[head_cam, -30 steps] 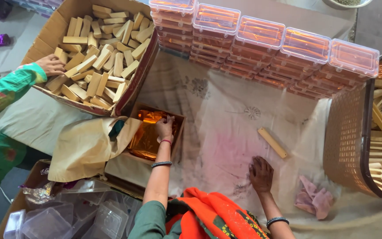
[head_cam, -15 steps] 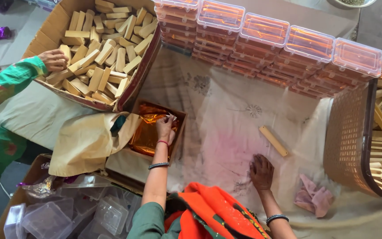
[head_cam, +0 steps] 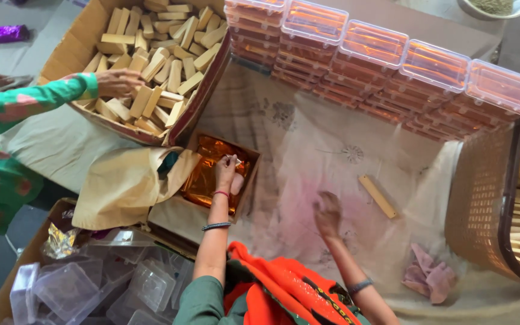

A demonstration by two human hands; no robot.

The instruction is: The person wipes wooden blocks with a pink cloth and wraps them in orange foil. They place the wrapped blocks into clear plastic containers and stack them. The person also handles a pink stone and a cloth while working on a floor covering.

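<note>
My left hand point(head_cam: 226, 171) reaches into a small open box point(head_cam: 249, 180) of shiny orange foil sheets point(head_cam: 207, 180), its fingertips pinching a sheet. My right hand point(head_cam: 327, 212) rests palm down, fingers spread, on the pale patterned cloth point(head_cam: 332, 150) and looks blurred. A single tan wooden bar point(head_cam: 378, 196) lies on the cloth to the right of that hand. Neither hand touches the bar.
Another person's hand point(head_cam: 117, 82) in a green sleeve reaches into a large cardboard box point(head_cam: 67, 45) of tan bars. Stacks of clear lidded boxes point(head_cam: 386, 57) line the back. A brown mesh basket point(head_cam: 482, 198) of bars stands right, empty clear boxes point(head_cam: 91, 283) bottom left, pink cloth point(head_cam: 428, 277).
My right hand has shifted slightly up and left over the cloth. My left hand stays in the foil box. The other person's hand has moved deeper among the bars.
</note>
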